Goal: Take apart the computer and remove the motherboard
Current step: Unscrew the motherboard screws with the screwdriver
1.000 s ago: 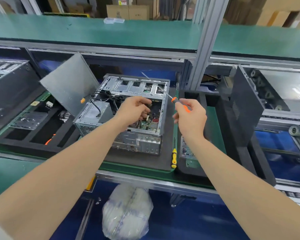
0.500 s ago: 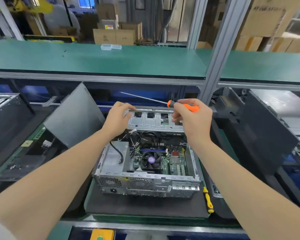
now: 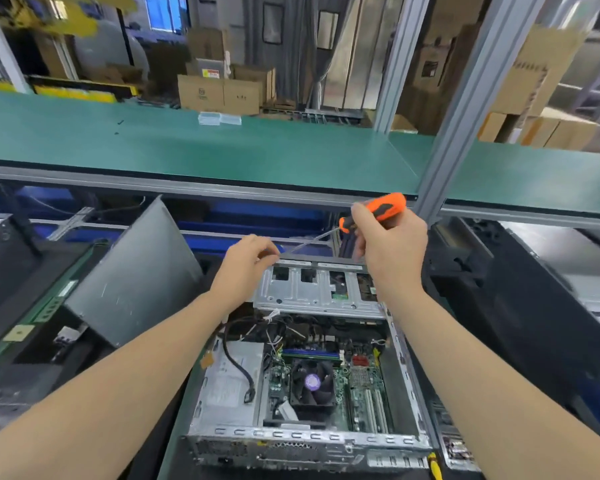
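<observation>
No legible text or labels

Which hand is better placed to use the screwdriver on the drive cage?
Probably the right hand: it grips the orange screwdriver above the drive cage; the left hand is only near its tip.

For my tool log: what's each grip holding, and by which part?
Right grip: screwdriver, by its orange handle. Left grip: at the shaft's tip, blurred; hold cannot be told.
</observation>
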